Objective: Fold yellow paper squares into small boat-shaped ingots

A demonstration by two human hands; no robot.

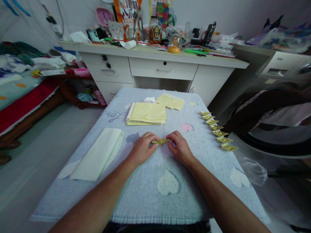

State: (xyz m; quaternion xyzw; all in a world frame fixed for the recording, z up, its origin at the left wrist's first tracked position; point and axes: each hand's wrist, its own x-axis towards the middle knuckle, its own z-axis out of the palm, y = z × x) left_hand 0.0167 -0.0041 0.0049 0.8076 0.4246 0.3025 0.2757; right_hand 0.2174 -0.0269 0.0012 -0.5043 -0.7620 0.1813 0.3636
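A small folded gold paper boat (160, 141) is held level between my two hands, just above the cloth-covered table (145, 194). My left hand (145, 147) pinches its left tip between thumb and fingers. At the opposite tip, my right hand (179, 146) has its thumb and forefinger closed. Beyond my hands lies a stack of yellow paper sheets (148, 112), with more loose yellow sheets (171, 101) behind it. Several finished-looking gold paper boats (224, 140) stand in a row along the table's right edge.
A folded pale sheet (100, 155) lies on the left of the table. Crumpled white tissue (149, 100) sits behind the stack. A white desk (165, 69) crowded with jars and odds and ends stands beyond. To the right is a washing machine (284, 68); a bed (24, 97) is at left.
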